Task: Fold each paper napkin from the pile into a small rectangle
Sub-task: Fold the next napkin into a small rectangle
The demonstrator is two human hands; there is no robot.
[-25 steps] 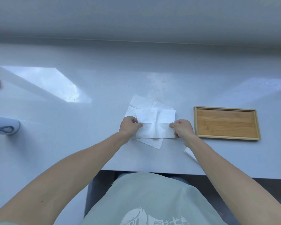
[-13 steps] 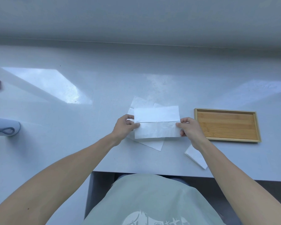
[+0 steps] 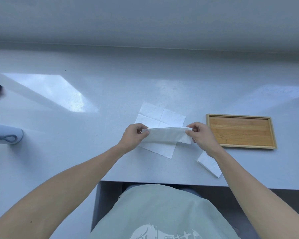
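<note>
Left hand (image 3: 134, 135): my grip pinches the strip's left end.
Napkin (image 3: 167, 136): half-folded, lifted above the pile (image 3: 160, 118) near the worktop's (image 3: 76, 152) front edge; long axis left-right.
Right hand (image 3: 199, 135): pinches the right end; both ends equally near.

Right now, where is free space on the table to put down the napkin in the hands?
Inside the wooden tray, or the wide bare table left of the left hand. Crowded: the pile beneath, the folded napkin under the right forearm.
</note>
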